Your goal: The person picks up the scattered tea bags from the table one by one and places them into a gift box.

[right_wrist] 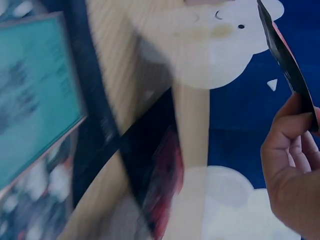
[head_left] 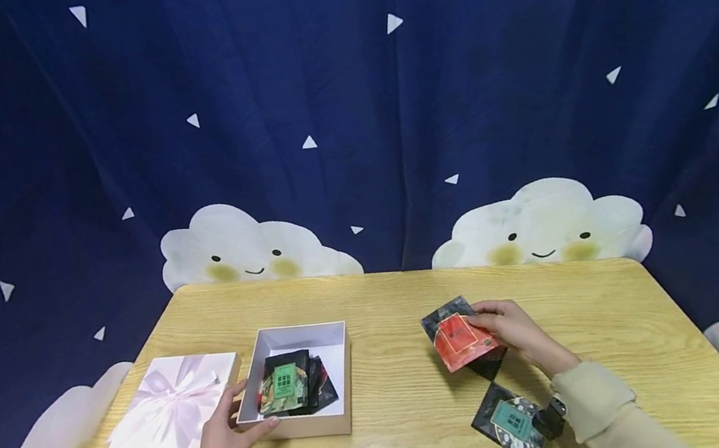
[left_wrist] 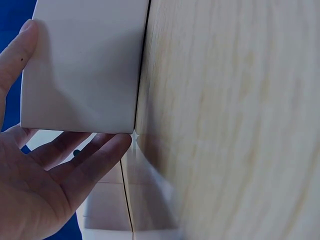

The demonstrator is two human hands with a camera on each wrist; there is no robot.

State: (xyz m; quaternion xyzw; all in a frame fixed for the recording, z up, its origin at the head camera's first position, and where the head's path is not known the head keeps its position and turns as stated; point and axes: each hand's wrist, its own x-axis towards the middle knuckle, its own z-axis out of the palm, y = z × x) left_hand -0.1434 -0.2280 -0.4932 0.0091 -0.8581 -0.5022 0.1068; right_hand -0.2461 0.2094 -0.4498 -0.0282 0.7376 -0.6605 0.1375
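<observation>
My left hand [head_left: 221,440] grips the near left corner of an open white box [head_left: 349,384], thumb along the front wall and fingers at the left side. Inside the box lie several dark packets, with a green-labelled packet [head_left: 284,381] on top. My right hand [head_left: 511,327] holds up a black and red packet [head_left: 458,334], pinched at its right edge between thumb and fingers. In the right wrist view this packet [right_wrist: 285,55] shows edge-on. Below it on the table is a dark packet with red print [right_wrist: 167,160], mostly hidden in the head view.
A teal-labelled packet [head_left: 511,423] lies on the wooden table [head_left: 386,299] by the right wrist, partly covered by the black wrist camera [head_left: 549,420]. Left of the box rests a pale lid with a ribbon bow [head_left: 172,406]. A blue curtain [head_left: 353,98] hangs behind the table.
</observation>
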